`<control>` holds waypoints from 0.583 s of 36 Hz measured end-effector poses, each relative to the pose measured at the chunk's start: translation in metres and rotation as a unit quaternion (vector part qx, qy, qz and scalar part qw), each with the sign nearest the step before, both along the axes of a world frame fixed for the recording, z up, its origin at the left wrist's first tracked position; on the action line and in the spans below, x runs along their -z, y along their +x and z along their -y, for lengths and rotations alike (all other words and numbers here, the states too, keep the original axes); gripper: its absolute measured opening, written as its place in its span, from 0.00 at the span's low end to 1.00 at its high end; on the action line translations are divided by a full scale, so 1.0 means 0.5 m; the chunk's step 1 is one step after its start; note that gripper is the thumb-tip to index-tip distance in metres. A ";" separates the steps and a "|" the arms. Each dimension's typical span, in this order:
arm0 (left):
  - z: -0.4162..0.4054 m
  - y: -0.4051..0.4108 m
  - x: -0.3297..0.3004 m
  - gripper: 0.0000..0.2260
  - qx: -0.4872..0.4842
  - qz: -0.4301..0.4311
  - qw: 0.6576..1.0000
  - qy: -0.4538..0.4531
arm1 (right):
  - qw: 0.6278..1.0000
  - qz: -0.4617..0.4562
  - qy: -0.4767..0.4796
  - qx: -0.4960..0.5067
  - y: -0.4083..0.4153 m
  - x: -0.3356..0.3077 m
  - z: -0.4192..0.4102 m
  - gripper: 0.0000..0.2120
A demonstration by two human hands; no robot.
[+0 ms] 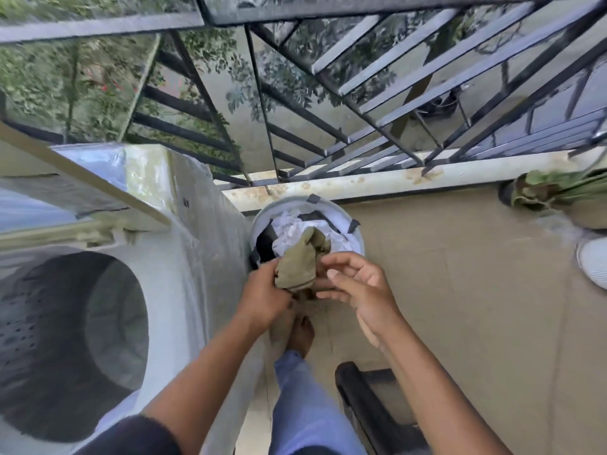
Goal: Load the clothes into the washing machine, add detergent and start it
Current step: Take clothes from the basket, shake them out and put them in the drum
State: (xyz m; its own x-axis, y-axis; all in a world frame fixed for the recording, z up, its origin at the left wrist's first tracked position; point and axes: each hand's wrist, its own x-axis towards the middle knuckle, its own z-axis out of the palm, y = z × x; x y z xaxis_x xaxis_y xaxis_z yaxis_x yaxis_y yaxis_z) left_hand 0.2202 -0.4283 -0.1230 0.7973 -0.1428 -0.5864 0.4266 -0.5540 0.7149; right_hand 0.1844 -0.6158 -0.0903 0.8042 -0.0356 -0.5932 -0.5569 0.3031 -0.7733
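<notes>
A top-loading washing machine (pixel 184 257) stands at the left with its lid up and its dark drum (pixel 75 339) open. To its right, on the floor, a round white laundry basket (pixel 353 231) holds white and dark clothes (pixel 295 233). My left hand (pixel 262 295) grips an olive-green garment (pixel 300 262) just above the basket's near edge. My right hand (pixel 356 284) hovers beside the garment with its fingers loosely spread, its fingertips close to the cloth. Whether they touch it I cannot tell.
A black metal railing (pixel 328 103) on a stained concrete ledge (pixel 394 178) closes off the balcony behind the basket. A black object (pixel 361 405) stands by my leg. A potted plant (pixel 558 192) and a white shoe (pixel 594 261) sit at the right.
</notes>
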 end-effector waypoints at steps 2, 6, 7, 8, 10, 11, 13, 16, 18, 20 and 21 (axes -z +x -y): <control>-0.009 0.014 -0.033 0.08 -0.020 -0.001 1.000 -0.009 | 0.993 -0.024 -0.111 0.014 0.001 0.022 0.009 0.15; -0.018 0.040 -0.154 0.04 -0.077 0.010 0.996 -0.053 | 0.946 -0.055 -0.294 -0.128 -0.015 0.093 0.036 0.28; -0.020 0.045 -0.185 0.03 -0.092 0.012 0.993 -0.078 | 0.927 -0.055 -0.325 -0.181 -0.018 0.113 0.040 0.34; -0.021 0.049 -0.218 0.06 -0.108 0.020 0.989 -0.097 | 0.908 -0.048 -0.351 -0.224 -0.020 0.134 0.043 0.41; -0.031 0.057 -0.273 0.13 -0.129 0.028 0.982 -0.135 | 0.890 -0.029 -0.375 -0.257 -0.023 0.197 0.047 0.55; -0.038 0.058 -0.302 0.17 -0.133 0.029 0.979 -0.152 | 0.890 -0.023 -0.379 -0.255 -0.021 0.233 0.048 0.62; -0.054 0.059 -0.351 0.23 -0.138 0.026 0.972 -0.186 | 0.894 -0.005 -0.379 -0.240 -0.013 0.282 0.042 0.69; -0.082 0.050 -0.402 0.24 -0.145 0.019 0.964 -0.220 | 0.908 0.044 -0.369 -0.194 0.017 0.211 0.002 0.37; -0.099 0.039 -0.427 0.23 -0.126 0.025 0.964 -0.233 | 0.923 0.028 -0.341 -0.174 0.040 0.139 -0.026 0.20; -0.119 0.027 -0.441 0.23 -0.131 0.036 0.963 -0.231 | 0.947 -0.018 -0.297 -0.122 0.053 0.079 -0.045 0.18; -0.129 0.020 -0.447 0.22 -0.144 0.044 0.962 -0.228 | 0.956 -0.022 -0.280 -0.089 0.054 0.051 -0.049 0.22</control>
State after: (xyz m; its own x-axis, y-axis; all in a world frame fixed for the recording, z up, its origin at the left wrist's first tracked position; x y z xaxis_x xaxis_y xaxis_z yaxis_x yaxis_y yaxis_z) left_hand 0.2303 -0.3638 0.1004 0.8860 -0.1350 -0.4436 0.4422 -0.0421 0.8959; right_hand 0.2115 -0.5913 -0.1157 0.8019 -0.2214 -0.5549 -0.5968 -0.2538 -0.7612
